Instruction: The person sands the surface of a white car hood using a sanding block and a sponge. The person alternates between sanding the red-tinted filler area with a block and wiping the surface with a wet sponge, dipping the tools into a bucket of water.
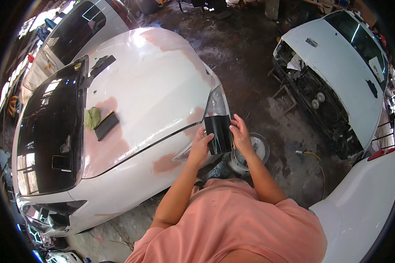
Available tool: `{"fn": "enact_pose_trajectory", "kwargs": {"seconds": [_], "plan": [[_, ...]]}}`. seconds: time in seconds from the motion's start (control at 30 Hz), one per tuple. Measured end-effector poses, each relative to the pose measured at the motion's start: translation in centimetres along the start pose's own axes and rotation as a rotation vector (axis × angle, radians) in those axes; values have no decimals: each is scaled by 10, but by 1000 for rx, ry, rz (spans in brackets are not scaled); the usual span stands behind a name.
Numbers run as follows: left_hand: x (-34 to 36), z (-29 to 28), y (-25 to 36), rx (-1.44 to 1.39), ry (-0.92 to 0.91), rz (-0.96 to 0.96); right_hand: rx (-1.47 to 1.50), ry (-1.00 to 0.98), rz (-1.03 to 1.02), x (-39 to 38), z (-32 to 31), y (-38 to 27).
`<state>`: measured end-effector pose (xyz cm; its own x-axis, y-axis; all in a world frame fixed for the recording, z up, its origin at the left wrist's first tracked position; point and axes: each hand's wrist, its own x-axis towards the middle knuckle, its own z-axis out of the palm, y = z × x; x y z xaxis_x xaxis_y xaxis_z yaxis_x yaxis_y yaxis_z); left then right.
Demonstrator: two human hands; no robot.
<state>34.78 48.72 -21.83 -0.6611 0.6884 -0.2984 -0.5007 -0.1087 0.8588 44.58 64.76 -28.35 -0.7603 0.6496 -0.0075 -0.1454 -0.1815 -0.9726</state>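
Between my two hands is a black sheet of sandpaper [219, 133], wet and shiny along its middle. My left hand [200, 148] pinches its left edge with the thumb on top. On the opposite edge, the fingers of my right hand [240, 133] hold the sheet. It hangs in front of the headlight [216, 104] of a white car [149, 83] whose hood and fender carry pinkish-brown patches. Below my right hand stands a bucket [266, 151] with cloudy liquid, partly hidden by the sheet and my arm.
On the hood lie a crumpled green cloth [92, 118], a dark rectangular block [106, 126] and dark strips [102, 65] by the windshield. A second white car [320, 48] with its front end stripped stands right. A white panel [368, 197] curves close at lower right. A yellow hose [319, 158] crosses the floor.
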Motion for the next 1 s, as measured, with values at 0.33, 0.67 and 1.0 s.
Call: {"fn": "enact_pose_trajectory", "kwargs": {"seconds": [0.33, 0.67, 1.0], "plan": [[11, -14, -3, 248, -194, 74, 89, -139, 102, -28, -16, -49], [-8, 19, 5, 678, -223, 641, -710, 120, -662, -68, -44, -89], [21, 15, -17, 703, -519, 53, -1292, -429, -505, -10, -96, -85]]}}
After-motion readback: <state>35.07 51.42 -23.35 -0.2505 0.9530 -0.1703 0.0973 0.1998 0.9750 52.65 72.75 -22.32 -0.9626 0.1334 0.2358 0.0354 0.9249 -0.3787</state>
